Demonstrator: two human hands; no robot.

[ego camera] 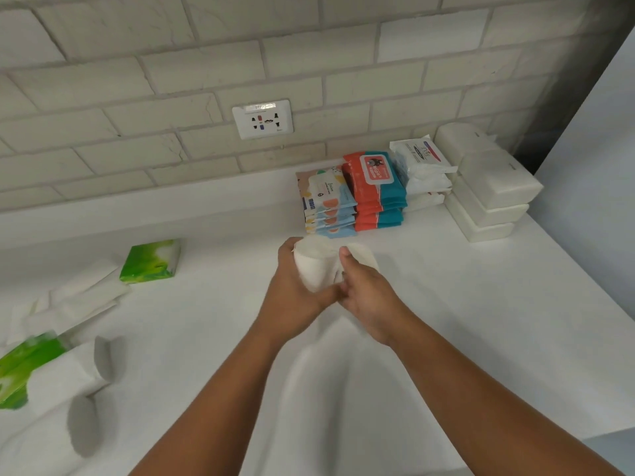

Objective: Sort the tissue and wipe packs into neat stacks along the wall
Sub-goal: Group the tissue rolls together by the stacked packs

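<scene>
White soft pack (318, 266) clamped between my left hand (292, 286) and right hand (366, 297), above counter (446, 321), just before pastel stack (330, 204). Risk: squashy pack slips, or I knock stack setting it down.

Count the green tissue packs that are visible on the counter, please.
2: one green pack left of centre, another at the left edge, blurred. Others may lie out of view.

The green pack (20, 369) at lower left is blurred and cut off by the frame edge. The white pack (318, 269) is partly hidden by both hands. Label text on the stacked wipes (376, 190) is too small to read.
</scene>
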